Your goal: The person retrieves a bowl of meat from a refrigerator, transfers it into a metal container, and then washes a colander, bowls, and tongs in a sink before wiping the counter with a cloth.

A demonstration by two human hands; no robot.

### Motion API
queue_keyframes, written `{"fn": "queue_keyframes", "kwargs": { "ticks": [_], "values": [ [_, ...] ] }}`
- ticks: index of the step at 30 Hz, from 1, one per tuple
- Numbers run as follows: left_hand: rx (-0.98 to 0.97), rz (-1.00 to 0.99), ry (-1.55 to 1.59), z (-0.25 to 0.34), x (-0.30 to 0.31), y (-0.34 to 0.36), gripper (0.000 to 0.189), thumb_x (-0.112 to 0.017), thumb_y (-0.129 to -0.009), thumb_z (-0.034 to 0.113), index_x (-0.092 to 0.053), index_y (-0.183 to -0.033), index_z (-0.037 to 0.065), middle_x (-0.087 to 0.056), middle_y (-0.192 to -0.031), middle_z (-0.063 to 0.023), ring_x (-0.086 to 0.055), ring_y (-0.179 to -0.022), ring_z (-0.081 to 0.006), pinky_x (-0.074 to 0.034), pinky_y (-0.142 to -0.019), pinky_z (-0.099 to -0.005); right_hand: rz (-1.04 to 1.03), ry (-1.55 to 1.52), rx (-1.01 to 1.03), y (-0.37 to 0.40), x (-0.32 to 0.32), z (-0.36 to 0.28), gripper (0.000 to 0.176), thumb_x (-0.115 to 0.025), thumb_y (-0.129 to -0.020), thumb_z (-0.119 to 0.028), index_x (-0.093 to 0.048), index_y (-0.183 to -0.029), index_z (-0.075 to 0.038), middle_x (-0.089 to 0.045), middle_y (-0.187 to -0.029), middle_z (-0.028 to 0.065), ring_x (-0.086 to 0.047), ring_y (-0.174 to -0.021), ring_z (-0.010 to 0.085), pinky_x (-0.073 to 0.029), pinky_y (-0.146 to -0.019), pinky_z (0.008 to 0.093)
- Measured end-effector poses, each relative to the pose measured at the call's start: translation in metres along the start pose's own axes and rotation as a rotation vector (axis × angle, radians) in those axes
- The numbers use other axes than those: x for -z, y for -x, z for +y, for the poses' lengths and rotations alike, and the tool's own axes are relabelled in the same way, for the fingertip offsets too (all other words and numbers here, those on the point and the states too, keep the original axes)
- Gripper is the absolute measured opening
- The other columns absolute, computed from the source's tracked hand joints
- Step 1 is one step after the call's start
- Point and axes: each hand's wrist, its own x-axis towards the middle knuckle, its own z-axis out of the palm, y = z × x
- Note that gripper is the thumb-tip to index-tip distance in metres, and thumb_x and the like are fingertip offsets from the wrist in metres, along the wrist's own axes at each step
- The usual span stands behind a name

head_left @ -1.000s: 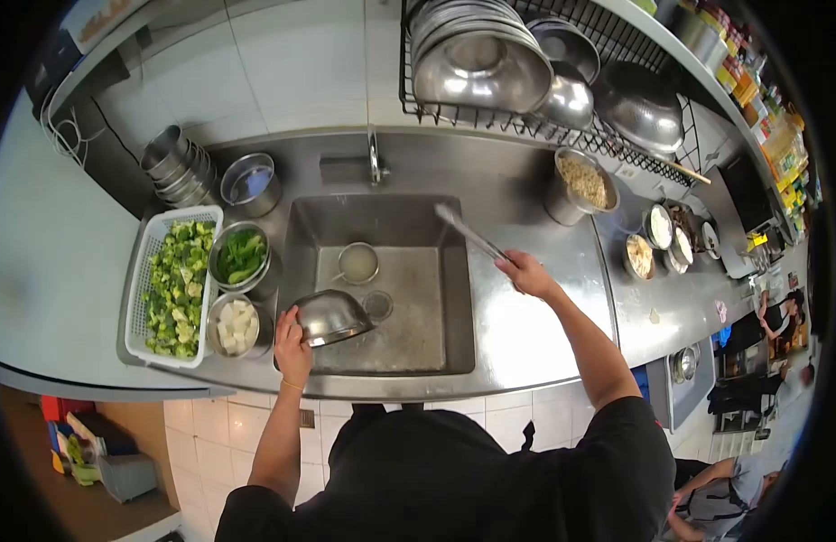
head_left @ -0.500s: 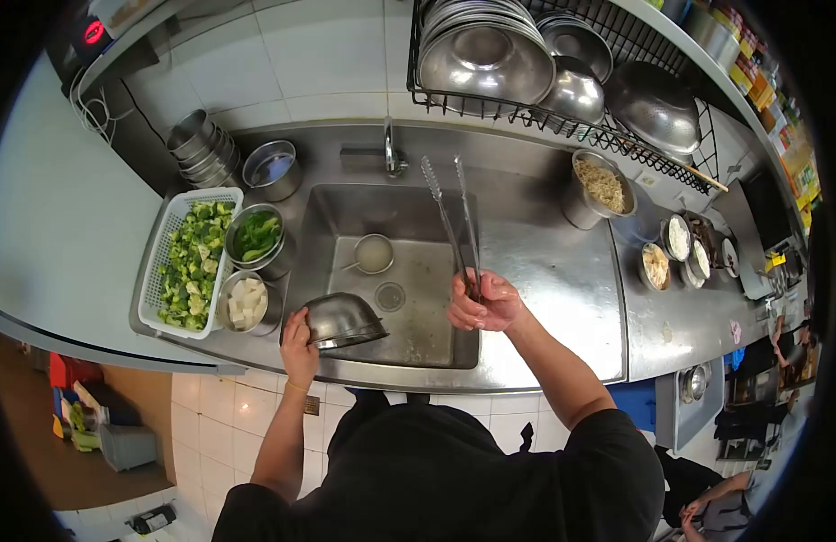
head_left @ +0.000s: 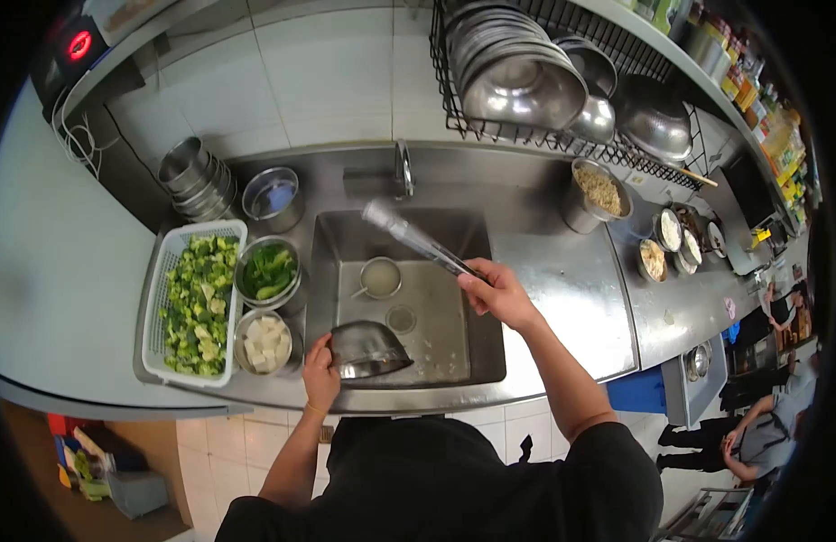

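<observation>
My left hand [head_left: 321, 375] grips the rim of a steel bowl [head_left: 371, 348], which is tipped on its side over the near left part of the sink [head_left: 487, 361]. In my right hand [head_left: 497, 291] is a pair of metal tongs [head_left: 418, 242], its arms close together and blurred, pointing up and left across the sink. Below the tongs, a small round ladle-like utensil [head_left: 380, 277] with a handle lies on the sink floor, near the drain [head_left: 401, 318]. The faucet [head_left: 404, 169] stands behind the basin.
Left of the sink are a white basket of broccoli [head_left: 150, 339], a pot of green leaves [head_left: 296, 291], a pot of white cubes [head_left: 241, 354] and stacked steel pots [head_left: 201, 185]. A pot of noodle-like strands [head_left: 585, 208] stands right. Overhead, a black rack [head_left: 454, 113] holds bowls. A person [head_left: 752, 425] stands far right.
The tongs have swung left and their arms, spread before, have come together. The view has shifted slightly. My left hand keeps hold of the tilted bowl.
</observation>
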Motion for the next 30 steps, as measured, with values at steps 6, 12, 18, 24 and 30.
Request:
{"fn": "queue_keyframes", "kwargs": {
  "ticks": [6, 12, 18, 24, 30],
  "values": [
    [0.017, -0.151, 0.222, -0.027, 0.003, -0.018, 0.016, -0.051, -0.065, -0.010, -0.037, -0.065, -0.003, -0.061, -0.114, -0.0204, -0.059, -0.095, -0.0380, -0.048, -0.078, -0.0384, 0.662, 0.693, 0.472, -0.034, -0.053, -0.101, 0.036, -0.072, -0.080, -0.027, -0.065, -0.097, 0.004, -0.057, -0.057, 0.0100, -0.050, -0.048, 0.0120, -0.042, -0.048, 0.0291],
    [-0.127, -0.293, 0.421, -0.030, 0.025, -0.036, 0.017, -0.054, -0.066, -0.010, -0.038, -0.067, -0.003, -0.059, -0.116, -0.0201, -0.058, -0.093, -0.0375, -0.047, -0.077, -0.0387, 1.026, 1.328, 0.915, -0.096, -0.081, -0.276, 0.032, -0.066, -0.075, -0.029, -0.056, -0.070, 0.001, -0.058, -0.057, 0.0169, -0.061, -0.055, 0.0326, -0.049, -0.054, 0.0416],
    [-0.110, -0.356, 0.462, -0.032, 0.032, -0.040, 0.016, -0.056, -0.069, -0.009, -0.042, -0.067, -0.002, -0.058, -0.120, -0.0172, -0.056, -0.101, -0.0377, -0.045, -0.080, -0.0422, 1.062, 1.458, 0.604, -0.151, -0.114, -0.331, 0.043, -0.062, -0.078, -0.035, -0.060, -0.078, 0.008, -0.062, -0.074, 0.0266, -0.062, -0.075, 0.0423, -0.051, -0.068, 0.0469],
    [-0.141, -0.345, 0.464, -0.029, 0.039, -0.038, 0.016, -0.056, -0.070, -0.007, -0.042, -0.067, 0.000, -0.056, -0.123, -0.0156, -0.057, -0.098, -0.0369, -0.045, -0.077, -0.0426, 1.067, 1.511, 0.538, -0.173, -0.072, -0.287, 0.044, -0.064, -0.080, -0.037, -0.060, -0.082, 0.007, -0.063, -0.076, 0.0280, -0.062, -0.076, 0.0433, -0.051, -0.070, 0.0479],
    [-0.157, -0.333, 0.469, -0.033, 0.040, -0.034, 0.018, -0.056, -0.069, -0.007, -0.040, -0.066, 0.000, -0.054, -0.123, -0.0150, -0.058, -0.089, -0.0370, -0.044, -0.073, -0.0430, 0.812, 1.356, 0.015, -0.166, -0.052, -0.270, 0.049, -0.072, -0.075, -0.042, -0.064, -0.083, 0.006, -0.066, -0.082, 0.0234, -0.064, -0.082, 0.0396, -0.053, -0.074, 0.0442]
  ]
}}
